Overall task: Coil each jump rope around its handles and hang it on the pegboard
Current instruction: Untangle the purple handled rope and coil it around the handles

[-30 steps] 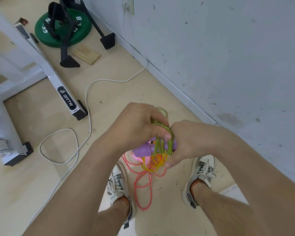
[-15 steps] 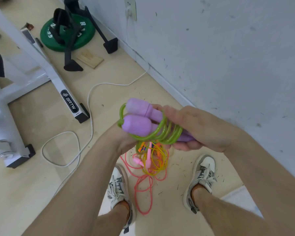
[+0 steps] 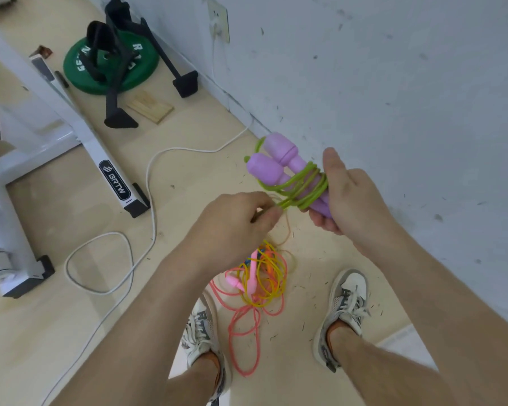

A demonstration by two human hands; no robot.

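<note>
Two purple handles (image 3: 272,164) lie side by side, with a green rope (image 3: 301,187) wound several times around them. My right hand (image 3: 348,197) grips the lower ends of the handles, holding the bundle up in front of the wall. My left hand (image 3: 238,222) pinches the loose green strands just left of the coil. On the floor between my shoes lies a tangle: a yellow rope (image 3: 266,284), a pink rope (image 3: 244,329) and pink handles (image 3: 251,281). No pegboard is in view.
A grey wall (image 3: 393,98) rises on the right, carrying a socket (image 3: 217,20). A white cable (image 3: 147,183) loops over the wooden floor. At left stands a white machine frame (image 3: 71,118); behind it a green weight plate (image 3: 109,65), black stand legs and a wood block (image 3: 150,108).
The purple handles came up from low between both hands. My right hand now holds them alone, further right near the wall, and my left hand has dropped to pinch the green strands.
</note>
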